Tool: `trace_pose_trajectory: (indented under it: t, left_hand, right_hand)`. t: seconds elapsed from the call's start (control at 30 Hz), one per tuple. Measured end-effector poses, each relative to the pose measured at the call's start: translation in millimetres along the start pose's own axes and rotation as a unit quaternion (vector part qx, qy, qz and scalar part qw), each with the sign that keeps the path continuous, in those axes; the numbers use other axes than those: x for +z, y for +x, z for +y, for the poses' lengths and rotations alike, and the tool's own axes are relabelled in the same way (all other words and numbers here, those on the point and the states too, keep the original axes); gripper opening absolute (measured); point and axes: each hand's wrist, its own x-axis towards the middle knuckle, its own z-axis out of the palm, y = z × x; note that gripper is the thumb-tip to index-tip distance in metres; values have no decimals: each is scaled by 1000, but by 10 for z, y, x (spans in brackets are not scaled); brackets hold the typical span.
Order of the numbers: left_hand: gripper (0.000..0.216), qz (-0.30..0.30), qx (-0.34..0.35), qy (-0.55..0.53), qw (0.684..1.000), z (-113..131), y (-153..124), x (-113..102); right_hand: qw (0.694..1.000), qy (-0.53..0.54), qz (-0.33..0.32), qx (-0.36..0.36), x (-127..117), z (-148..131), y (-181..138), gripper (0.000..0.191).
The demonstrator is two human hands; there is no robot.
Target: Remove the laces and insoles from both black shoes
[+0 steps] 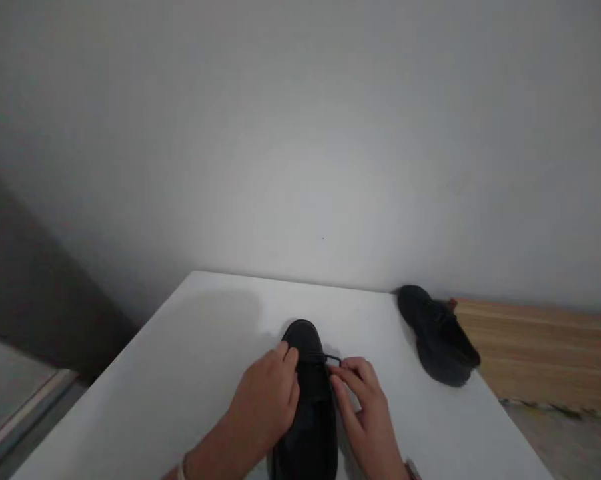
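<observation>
- On the white table (205,333), at its near side, a black shoe (309,383) lies sole down between the 2 hands
- Its toe points away from the person, towards the grey wall (310,133), and its long axis runs nearly straight out from the body, the toe end leaning slightly left
- The opening faces up, and the heel end reaches the lower border of the view
- The left hand (270,390) rests along the shoe's left side, fingers curled over the upper near the lacing; whether they pinch anything I cannot tell
- The right hand (363,413) is just beside the shoe's right side, thumb and forefinger closed on a thin black lace (333,359) drawn out from the upper
- So the shoe's front part sits between the 2 grips, with the toe beyond the fingers and the opening nearer the person
- Well apart, at the table's right edge, a 2nd black shoe (433,333) stands with its toe towards the wall and turned left
</observation>
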Motion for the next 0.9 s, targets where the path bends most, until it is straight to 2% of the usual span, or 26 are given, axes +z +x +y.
trace_pose_trajectory:
  t: [0.1,0.27,0.43,0.57,0.63,0.7,0.83,0.87,0.9]
  left_hand:
    - [25,-1,-5,6,1000,34,27,-23]
    - [25,11,2,4,1000,68,38,-55]
    - [27,76,28,6,997,48,11,-5]
    - [25,130,71,-108,983,55,-39,13]
    - [22,161,89,-212,960,75,-102,-38]
    - [21,182,116,-329,919,103,-214,-138]
    - [19,195,185,-553,788,124,-529,-400]
    - [17,205,186,-582,764,109,-594,-451]
    - [15,215,179,-594,754,85,-640,-486]
  right_hand:
    - [999,7,-40,-2,-61,-87,-26,23]
    - [997,-32,-68,9,-46,-211,-13,40]
    - [987,-127,-99,15,15,-330,87,39]
    - [966,-203,-151,56,27,-429,221,34]
    - [955,-237,-168,63,28,-470,285,33]
    - [941,-277,-183,61,30,-503,335,33]
    - [915,-347,-199,59,38,-519,395,31]
    - [911,-359,-197,55,43,-509,405,30]
    - [909,-368,-192,46,47,-495,413,29]
